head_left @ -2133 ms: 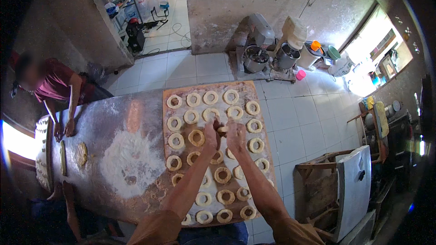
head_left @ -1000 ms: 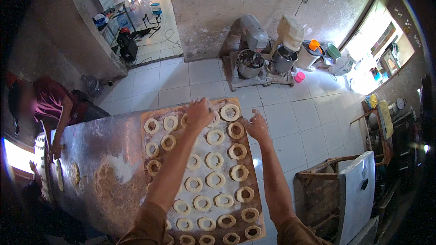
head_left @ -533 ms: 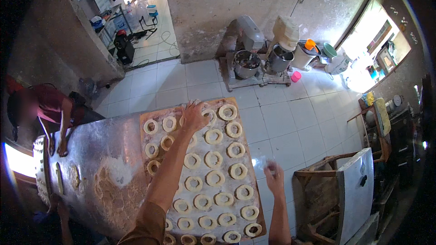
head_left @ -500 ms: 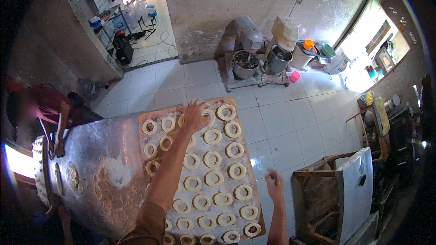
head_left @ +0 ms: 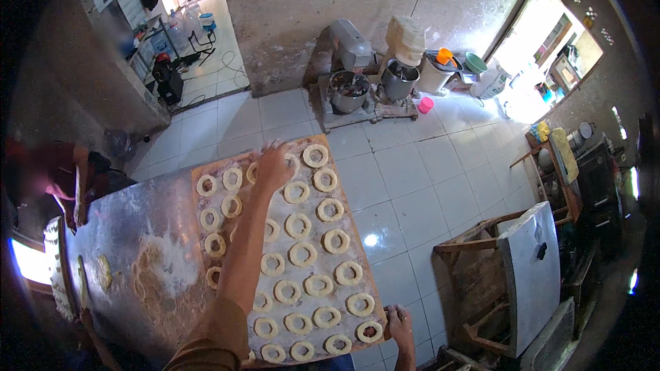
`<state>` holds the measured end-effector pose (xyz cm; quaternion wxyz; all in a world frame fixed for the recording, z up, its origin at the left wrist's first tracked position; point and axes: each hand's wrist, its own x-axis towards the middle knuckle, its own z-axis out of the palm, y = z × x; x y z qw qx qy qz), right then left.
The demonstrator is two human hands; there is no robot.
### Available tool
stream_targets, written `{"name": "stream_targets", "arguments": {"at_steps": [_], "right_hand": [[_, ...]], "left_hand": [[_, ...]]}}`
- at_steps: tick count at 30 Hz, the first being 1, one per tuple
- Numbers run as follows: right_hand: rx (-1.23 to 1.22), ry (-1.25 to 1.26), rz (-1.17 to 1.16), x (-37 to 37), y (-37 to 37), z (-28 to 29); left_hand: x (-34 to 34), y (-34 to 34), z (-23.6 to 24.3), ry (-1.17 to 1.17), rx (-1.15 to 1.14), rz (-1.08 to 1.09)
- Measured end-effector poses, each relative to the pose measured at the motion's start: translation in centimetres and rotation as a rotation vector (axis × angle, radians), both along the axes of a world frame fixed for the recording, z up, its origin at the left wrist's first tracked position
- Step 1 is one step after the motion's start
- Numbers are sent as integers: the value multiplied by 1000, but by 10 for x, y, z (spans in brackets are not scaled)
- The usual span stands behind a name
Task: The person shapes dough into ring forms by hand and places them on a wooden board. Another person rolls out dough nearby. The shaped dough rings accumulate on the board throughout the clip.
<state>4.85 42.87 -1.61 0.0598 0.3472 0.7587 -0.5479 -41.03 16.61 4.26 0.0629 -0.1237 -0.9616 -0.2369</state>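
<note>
A large wooden board [head_left: 355, 251], dusted with flour, bears several rows of ring-shaped raw doughnuts [head_left: 303, 254]. It rests on the metal-topped table [head_left: 122, 209]. My left arm stretches across it, hiding some of the rings. At the board's far edge, my left hand [head_left: 276, 163] has its fingers bent over the rim, right beside one ring. My right hand [head_left: 400, 328] is closed at the near right corner, next to the last ring; its grip on the rim is partly hidden.
A co-worker [head_left: 65, 172] leans over the table's far left end, by a long dough strip [head_left: 82, 282] and a filled tray [head_left: 56, 268]. Another person's arm [head_left: 96, 336] shows at lower left. Two mixers [head_left: 350, 89] stand by the wall; a white-topped wooden stand [head_left: 529, 275] is at right.
My right hand has come from the air beside the board down to its near right corner. My left hand stays at the far edge. The whole view has shifted somewhat.
</note>
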Motion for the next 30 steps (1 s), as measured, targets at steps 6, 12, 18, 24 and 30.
{"name": "stream_targets", "arguments": {"at_steps": [6, 12, 18, 24, 30], "right_hand": [[-55, -34, 158, -20, -20, 54], [532, 256, 349, -8, -21, 23], [47, 17, 267, -32, 10, 79], [-407, 60, 133, -36, 11, 106], [-717, 348, 319, -44, 45, 31]], "left_hand": [[201, -131, 44, 0, 108, 296], [429, -216, 31, -54, 123, 777], [549, -205, 18, -705, -125, 603], [529, -154, -41, -399, 1648, 950], [555, -130, -82, 44, 959, 856]]}}
